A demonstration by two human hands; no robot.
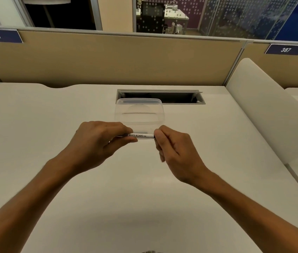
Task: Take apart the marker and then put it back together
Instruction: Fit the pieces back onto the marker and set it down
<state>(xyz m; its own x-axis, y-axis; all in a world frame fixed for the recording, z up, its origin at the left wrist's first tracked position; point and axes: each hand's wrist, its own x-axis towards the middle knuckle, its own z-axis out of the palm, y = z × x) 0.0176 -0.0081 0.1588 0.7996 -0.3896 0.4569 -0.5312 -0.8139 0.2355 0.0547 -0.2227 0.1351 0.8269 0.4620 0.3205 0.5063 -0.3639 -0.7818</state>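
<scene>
I hold the marker (138,135) level above the bench (53,125) — left hand (97,139) closed round the barrel, right hand (170,143) pinching its end — I'd pull straight along the axis, no bending

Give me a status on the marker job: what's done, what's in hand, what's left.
Done: nothing visibly; no loose parts lie on the desk, and the clear container behind looks empty. In hand: the marker is held level above the desk, the left hand around one end, the right hand pinching the other. Whether it's first separation or final rejoining can't be told. Left: at least that step.
</scene>
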